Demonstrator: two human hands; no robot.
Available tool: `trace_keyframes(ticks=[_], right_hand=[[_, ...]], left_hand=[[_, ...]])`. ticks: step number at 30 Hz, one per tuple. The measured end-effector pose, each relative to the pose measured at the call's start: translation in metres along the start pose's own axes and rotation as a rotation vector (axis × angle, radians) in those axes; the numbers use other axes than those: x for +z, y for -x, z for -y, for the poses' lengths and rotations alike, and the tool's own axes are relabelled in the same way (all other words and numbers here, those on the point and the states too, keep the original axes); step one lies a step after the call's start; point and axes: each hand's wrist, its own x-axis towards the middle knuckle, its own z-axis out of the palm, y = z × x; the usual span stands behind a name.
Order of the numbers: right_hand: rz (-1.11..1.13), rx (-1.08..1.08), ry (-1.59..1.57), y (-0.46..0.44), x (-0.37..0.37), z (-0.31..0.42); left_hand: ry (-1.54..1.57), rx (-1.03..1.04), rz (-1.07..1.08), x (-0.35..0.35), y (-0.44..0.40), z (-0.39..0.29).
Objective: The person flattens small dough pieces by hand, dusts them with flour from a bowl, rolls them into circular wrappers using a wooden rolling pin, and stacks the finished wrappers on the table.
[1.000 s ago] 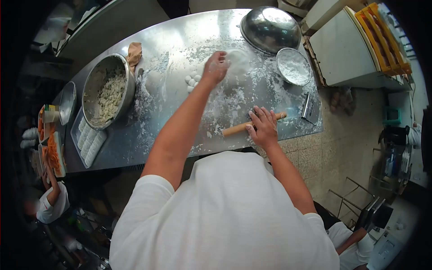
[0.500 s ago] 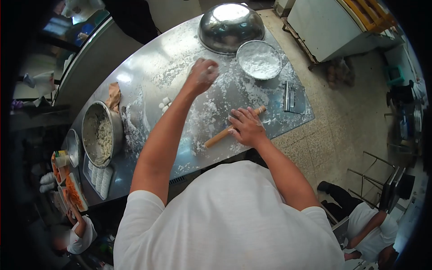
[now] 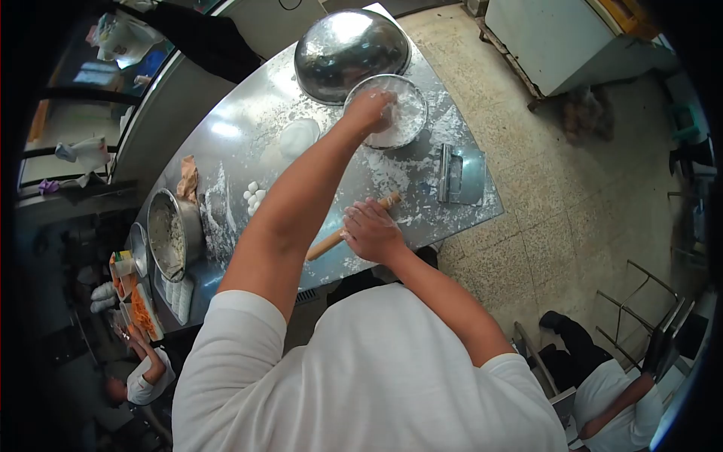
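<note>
My left hand (image 3: 372,111) reaches into a metal bowl (image 3: 426,113) of white flour (image 3: 409,113), its fingers curled down at the flour and partly hidden. My right hand (image 3: 373,230) lies over a wooden rolling pin (image 3: 325,245), fingers bent across it and dusted white. The pin rests slantwise on the floury metal table. Left of my left forearm lies a thin, round, pale dough sheet (image 3: 300,138). Several small white dough balls (image 3: 254,197) sit close together beside that arm, partly hidden by it.
A large upturned metal bowl (image 3: 350,53) stands at the table's far end. A metal dough scraper (image 3: 462,175) lies near the right edge. At left are a bowl of filling (image 3: 192,233), a brown cloth (image 3: 187,179) and a white tray (image 3: 178,300). Two other people are nearby.
My left hand has moved from above the table into the flour bowl. The dough sheet now shows plainly. My right hand stays on the rolling pin; the whole view has shifted.
</note>
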Motion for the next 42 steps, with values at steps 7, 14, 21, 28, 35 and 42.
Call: trace_keyframes(ticks=[7,14,21,28,35,42], right_hand=[[0.01,-0.024,-0.023,0.001,0.0,-0.001],[0.01,0.001,0.013,0.0,0.001,0.0],[0.011,0.051,0.084,0.006,-0.006,0.015],[0.017,0.143,0.176,0.01,0.001,0.026],[0.03,0.14,0.238,0.012,0.003,0.025],[0.051,0.157,0.247,0.009,0.003,0.024]], left_hand=[[-0.163,-0.269,0.146,-0.012,0.031,-0.042],[0.227,-0.049,-0.049,0.009,0.017,-0.003],[0.027,-0.146,-0.004,-0.087,0.147,-0.021],[0.256,-0.249,-0.006,-0.032,0.315,-0.017],[-0.213,-0.426,-0.168,-0.005,0.27,-0.026],[-0.229,-0.287,-0.006,-0.002,0.27,-0.003]])
